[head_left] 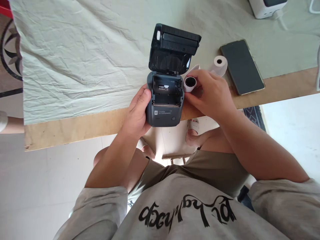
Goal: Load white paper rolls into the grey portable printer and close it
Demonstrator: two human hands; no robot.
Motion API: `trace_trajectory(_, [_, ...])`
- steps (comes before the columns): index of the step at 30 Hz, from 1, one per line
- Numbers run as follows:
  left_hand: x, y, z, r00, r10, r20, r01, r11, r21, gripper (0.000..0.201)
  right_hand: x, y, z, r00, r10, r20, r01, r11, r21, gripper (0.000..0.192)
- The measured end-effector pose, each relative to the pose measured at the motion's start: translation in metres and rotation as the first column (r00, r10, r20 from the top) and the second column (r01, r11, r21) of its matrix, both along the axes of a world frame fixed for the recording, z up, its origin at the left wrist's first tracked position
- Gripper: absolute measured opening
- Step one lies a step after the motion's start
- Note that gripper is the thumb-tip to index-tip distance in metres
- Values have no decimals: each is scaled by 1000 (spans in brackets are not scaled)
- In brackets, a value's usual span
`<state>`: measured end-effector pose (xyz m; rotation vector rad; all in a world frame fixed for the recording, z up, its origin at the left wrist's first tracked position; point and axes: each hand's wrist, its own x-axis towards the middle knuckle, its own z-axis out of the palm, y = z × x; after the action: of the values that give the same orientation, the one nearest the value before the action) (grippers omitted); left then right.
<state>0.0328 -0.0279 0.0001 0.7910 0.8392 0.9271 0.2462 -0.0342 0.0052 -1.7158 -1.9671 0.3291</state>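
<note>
Two hands busy: left hand (137, 111) grips the open printer (165, 100), right hand (208, 93) pinches a paper roll (190, 83); loading step, roll needs lining up with the bay

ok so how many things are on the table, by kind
paper rolls: 2, one in the right hand at, one lying at
printer, lid open: 1, left hand on it
phone: 1
white device at the far edge: 1
total: 5
</note>
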Motion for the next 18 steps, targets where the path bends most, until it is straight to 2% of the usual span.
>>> trace_trajectory(4, [0, 0, -1, 999, 8, 34, -8, 1000, -9, 34, 2, -1, -1, 992, 39, -119, -49, 995, -82, 31])
trace_trajectory(7, [1, -1, -1, 998, 1, 60, -1, 1000, 0, 32, 2, -7, 0, 990, 100, -96, -106, 993, -61, 34])
trace_trajectory(12, [1, -2, 2, 998, -27, 56, 28, 1000, -13, 33, 0, -10, -4, 988, 142, -65, -141, 990, 8, 25])
trace_trajectory(18, [-1, -2, 1, 1000, 0, 6, 0, 1000, 27, 28, 6, -11, -4, 985, 149, -88, -150, 989, -3, 44])
